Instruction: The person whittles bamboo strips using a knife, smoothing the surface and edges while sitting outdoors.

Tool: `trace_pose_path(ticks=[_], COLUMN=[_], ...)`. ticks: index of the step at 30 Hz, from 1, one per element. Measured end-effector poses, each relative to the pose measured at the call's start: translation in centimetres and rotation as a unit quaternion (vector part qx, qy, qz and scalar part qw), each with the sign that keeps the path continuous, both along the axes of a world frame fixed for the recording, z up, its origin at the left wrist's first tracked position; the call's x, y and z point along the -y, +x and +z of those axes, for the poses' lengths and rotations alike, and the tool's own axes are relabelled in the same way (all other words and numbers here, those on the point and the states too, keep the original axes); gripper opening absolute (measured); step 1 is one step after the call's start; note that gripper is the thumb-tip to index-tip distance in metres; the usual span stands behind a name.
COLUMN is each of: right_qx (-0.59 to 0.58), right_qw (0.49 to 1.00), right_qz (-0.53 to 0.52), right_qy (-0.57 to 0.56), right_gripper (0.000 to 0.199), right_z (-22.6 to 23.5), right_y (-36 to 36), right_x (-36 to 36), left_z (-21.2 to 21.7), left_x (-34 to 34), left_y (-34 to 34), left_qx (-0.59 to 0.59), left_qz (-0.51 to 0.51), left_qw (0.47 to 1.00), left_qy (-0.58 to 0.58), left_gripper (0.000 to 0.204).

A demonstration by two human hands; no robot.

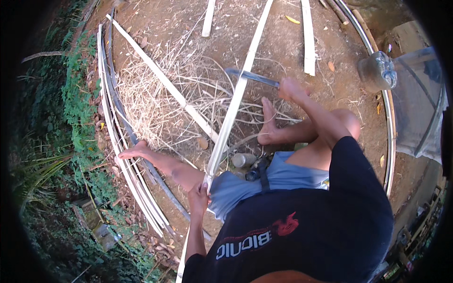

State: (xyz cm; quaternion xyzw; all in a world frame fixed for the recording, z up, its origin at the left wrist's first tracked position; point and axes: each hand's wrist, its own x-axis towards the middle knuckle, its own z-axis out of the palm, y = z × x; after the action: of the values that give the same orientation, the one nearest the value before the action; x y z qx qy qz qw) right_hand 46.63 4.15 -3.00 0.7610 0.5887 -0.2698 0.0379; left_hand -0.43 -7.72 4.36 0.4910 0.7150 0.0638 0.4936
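Note:
A long pale strip, which looks like split bamboo, slants across my lap, its far end running out of view at the top. Down by my left thigh, my left hand is closed around it. My right hand grips the handle end of a long-bladed knife. Its blade crosses the strip beyond my feet, the tip sticking out on the left side. The fingers of my right hand are slightly blurred. Thin curly shavings lie heaped on the ground left of the strip.
Another pale strip lies diagonally over the shavings. A bundle of long strips curves along the left, beside green plants. Short strips lie ahead. A jar-like container sits between my legs; a large plastic container stands at right.

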Motion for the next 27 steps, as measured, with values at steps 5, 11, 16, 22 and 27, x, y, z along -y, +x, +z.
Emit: trace_pose_path(ticks=[5, 11, 16, 22, 27], right_qx=[0.044, -0.012, 0.016, -0.006, -0.031], right_qw=[0.977, 0.993, 0.996, 0.994, 0.992], right_qz=[0.192, -0.117, 0.083, -0.096, 0.114], right_qy=[0.085, 0.017, -0.016, 0.049, 0.049], right_gripper=[0.023, 0.026, 0.03, 0.028, 0.024], right_z=[0.6, -1.4, 1.6, -2.1, -1.1], right_y=[-6.3, 2.9, -0.8, 3.9, -5.8], right_x=[3.7, -0.8, 0.4, -1.1, 1.9], left_z=[0.8, 3.1, 2.9, 3.1, 3.4], left_x=[0.4, 1.3, 1.7, 1.5, 2.0], left_y=[-0.5, -2.8, -1.9, -4.7, -3.8], left_qx=[-0.02, -0.043, -0.018, -0.051, -0.062], left_qz=[-0.038, -0.027, -0.013, -0.039, -0.045], left_qw=[0.995, 0.996, 0.998, 0.997, 0.995], left_qy=[0.085, 0.076, 0.055, 0.053, 0.07], left_gripper=[0.02, 0.02, 0.023, 0.025, 0.028])
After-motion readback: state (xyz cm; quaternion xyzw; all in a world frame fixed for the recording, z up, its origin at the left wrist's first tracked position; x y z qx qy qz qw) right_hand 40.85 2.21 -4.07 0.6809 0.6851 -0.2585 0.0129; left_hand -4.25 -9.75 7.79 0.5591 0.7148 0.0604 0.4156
